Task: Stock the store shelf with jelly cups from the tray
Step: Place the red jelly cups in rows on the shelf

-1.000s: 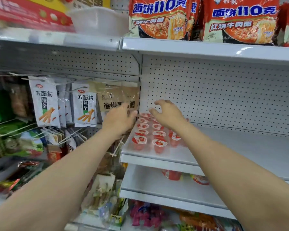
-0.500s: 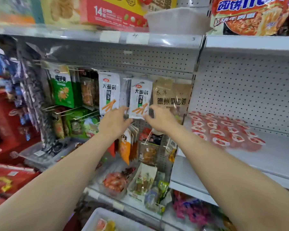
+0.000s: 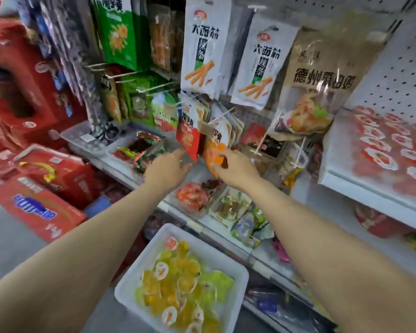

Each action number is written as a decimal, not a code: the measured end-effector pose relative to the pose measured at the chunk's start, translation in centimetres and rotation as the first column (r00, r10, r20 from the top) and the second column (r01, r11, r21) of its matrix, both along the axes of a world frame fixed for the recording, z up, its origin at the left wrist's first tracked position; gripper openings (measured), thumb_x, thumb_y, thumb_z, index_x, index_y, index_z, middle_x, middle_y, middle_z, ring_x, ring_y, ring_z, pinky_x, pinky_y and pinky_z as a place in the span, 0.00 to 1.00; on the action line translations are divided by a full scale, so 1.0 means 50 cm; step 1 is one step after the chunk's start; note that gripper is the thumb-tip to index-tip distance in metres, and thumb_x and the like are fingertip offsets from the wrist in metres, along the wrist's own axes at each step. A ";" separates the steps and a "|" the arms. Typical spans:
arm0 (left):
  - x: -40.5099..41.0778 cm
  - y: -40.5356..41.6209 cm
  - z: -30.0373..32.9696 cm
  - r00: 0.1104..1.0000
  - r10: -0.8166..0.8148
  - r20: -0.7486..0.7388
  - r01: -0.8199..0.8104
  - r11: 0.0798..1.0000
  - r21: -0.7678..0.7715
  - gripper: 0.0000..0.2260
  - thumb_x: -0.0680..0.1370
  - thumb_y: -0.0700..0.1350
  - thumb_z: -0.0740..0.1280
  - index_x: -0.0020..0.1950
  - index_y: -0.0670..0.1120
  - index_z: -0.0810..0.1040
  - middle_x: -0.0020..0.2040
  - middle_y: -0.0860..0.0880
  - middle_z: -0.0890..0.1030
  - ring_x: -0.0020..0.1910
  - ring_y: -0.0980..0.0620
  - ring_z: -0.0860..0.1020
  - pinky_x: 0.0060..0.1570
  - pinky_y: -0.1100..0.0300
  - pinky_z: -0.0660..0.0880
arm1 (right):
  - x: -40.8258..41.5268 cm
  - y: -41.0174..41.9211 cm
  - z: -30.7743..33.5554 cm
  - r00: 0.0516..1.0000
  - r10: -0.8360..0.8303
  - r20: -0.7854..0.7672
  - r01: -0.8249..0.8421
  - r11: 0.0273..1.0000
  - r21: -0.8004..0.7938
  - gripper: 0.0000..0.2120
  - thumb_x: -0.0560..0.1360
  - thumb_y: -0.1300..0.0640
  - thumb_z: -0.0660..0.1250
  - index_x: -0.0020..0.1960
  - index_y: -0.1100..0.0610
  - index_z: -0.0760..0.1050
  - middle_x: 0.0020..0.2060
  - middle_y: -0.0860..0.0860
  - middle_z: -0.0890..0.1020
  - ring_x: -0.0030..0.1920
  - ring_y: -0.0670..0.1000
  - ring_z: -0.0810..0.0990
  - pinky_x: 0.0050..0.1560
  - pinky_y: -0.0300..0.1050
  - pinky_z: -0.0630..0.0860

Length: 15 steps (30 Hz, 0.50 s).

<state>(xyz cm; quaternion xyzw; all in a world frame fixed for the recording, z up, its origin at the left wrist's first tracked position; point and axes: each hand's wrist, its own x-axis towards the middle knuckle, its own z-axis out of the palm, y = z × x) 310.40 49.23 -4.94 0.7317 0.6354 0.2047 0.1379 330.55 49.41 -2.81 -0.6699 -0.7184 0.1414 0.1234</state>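
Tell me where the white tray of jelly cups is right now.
In the head view the white tray sits low at bottom centre, between the two forearms, below the snack shelf and down-left of the shelf holding red jelly cups.

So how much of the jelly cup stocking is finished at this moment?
Done: several rows of red jelly cups already sit on the white shelf at the right. In hand: nothing; the left hand and right hand are both empty, out over the tray. Left: the white tray below holds many yellow, orange and green cups.
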 end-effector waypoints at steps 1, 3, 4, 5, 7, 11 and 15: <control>-0.006 0.001 -0.036 1.000 0.015 0.001 -0.015 0.999 -0.047 0.21 0.80 0.54 0.63 0.71 0.47 0.71 0.58 0.40 0.81 0.57 0.38 0.78 0.51 0.47 0.76 | -0.004 0.003 -0.037 1.000 0.015 0.001 -0.015 0.999 -0.049 0.26 0.79 0.39 0.61 0.72 0.52 0.70 0.67 0.53 0.74 0.64 0.57 0.75 0.62 0.52 0.73; -0.018 -0.005 -0.110 0.998 0.058 0.018 -0.055 0.988 -0.144 0.22 0.80 0.53 0.63 0.73 0.48 0.69 0.57 0.39 0.81 0.57 0.37 0.78 0.52 0.46 0.76 | -0.010 0.006 -0.116 0.999 0.047 -0.006 -0.048 0.991 -0.128 0.24 0.79 0.41 0.62 0.69 0.54 0.72 0.63 0.54 0.76 0.60 0.56 0.77 0.56 0.50 0.75; -0.022 -0.008 -0.149 0.996 0.083 0.028 -0.076 0.980 -0.184 0.22 0.80 0.53 0.63 0.73 0.49 0.69 0.57 0.39 0.81 0.58 0.37 0.77 0.53 0.46 0.76 | -0.012 0.006 -0.157 0.998 0.058 -0.016 -0.059 0.985 -0.161 0.22 0.79 0.42 0.63 0.66 0.54 0.74 0.60 0.54 0.77 0.58 0.57 0.78 0.52 0.50 0.75; -0.026 -0.014 -0.186 0.994 0.108 0.032 -0.098 0.970 -0.224 0.21 0.80 0.53 0.63 0.73 0.49 0.69 0.58 0.40 0.81 0.59 0.38 0.77 0.54 0.47 0.75 | -0.013 0.005 -0.199 0.997 0.067 -0.026 -0.071 0.979 -0.191 0.20 0.79 0.43 0.64 0.64 0.55 0.75 0.58 0.55 0.79 0.57 0.58 0.78 0.51 0.50 0.75; -0.029 -0.027 -0.262 0.987 0.155 0.041 -0.136 0.942 -0.307 0.20 0.80 0.53 0.63 0.71 0.49 0.71 0.59 0.43 0.81 0.61 0.40 0.77 0.54 0.50 0.73 | -0.014 0.002 -0.287 0.995 0.086 -0.056 -0.097 0.959 -0.267 0.19 0.79 0.45 0.64 0.62 0.57 0.76 0.58 0.57 0.80 0.59 0.60 0.78 0.53 0.50 0.75; -0.041 -0.071 -0.423 0.963 0.266 0.036 -0.220 0.860 -0.461 0.18 0.80 0.54 0.64 0.68 0.50 0.74 0.58 0.43 0.82 0.58 0.40 0.78 0.53 0.50 0.74 | -0.022 -0.008 -0.458 0.988 0.130 -0.082 -0.154 0.879 -0.451 0.24 0.79 0.43 0.63 0.70 0.55 0.71 0.66 0.55 0.76 0.63 0.58 0.76 0.58 0.49 0.74; -0.052 -0.128 -0.564 0.926 0.378 0.006 -0.303 0.750 -0.587 0.21 0.80 0.55 0.64 0.71 0.49 0.72 0.60 0.41 0.81 0.61 0.39 0.77 0.56 0.50 0.73 | -0.040 -0.022 -0.620 0.983 0.147 -0.107 -0.181 0.783 -0.595 0.27 0.79 0.41 0.63 0.72 0.55 0.70 0.68 0.53 0.74 0.66 0.56 0.74 0.63 0.51 0.73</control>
